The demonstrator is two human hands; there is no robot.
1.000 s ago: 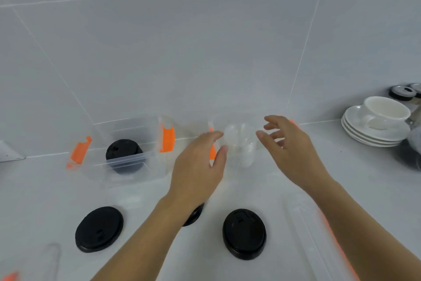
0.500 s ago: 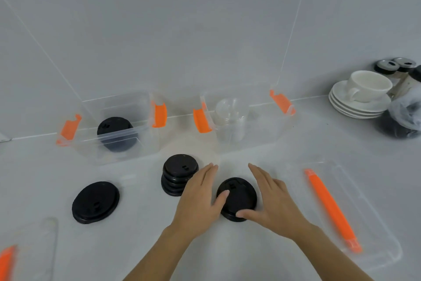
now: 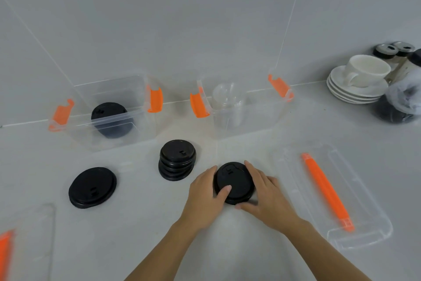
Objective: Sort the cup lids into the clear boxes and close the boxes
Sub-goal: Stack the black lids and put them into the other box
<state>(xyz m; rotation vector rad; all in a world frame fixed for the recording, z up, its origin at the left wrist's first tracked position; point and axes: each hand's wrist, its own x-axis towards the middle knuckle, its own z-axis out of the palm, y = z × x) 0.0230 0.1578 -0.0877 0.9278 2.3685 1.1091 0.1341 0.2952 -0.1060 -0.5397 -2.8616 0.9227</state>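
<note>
Black cup lid (image 3: 234, 184) lies on the counter (image 3: 136, 235), in front of the two open boxes. I have brought both hands down to it from the right clear box (image 3: 262, 119). Left hand (image 3: 205, 194) and right hand (image 3: 268, 198) now clasp its rim from either side, left thumb on top. Judged destination: the left clear box (image 3: 136, 130), which already holds black lids.

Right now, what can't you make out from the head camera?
Head view:
Black lid gripped by left hand and right hand: one or several, hands cover its sides.
Clear lids in the right box: count lost, clear on clear.
Box cover at bottom left: blurred, cut by the frame edge.
Jars far right: cut by the edge, behind the cup.
</note>
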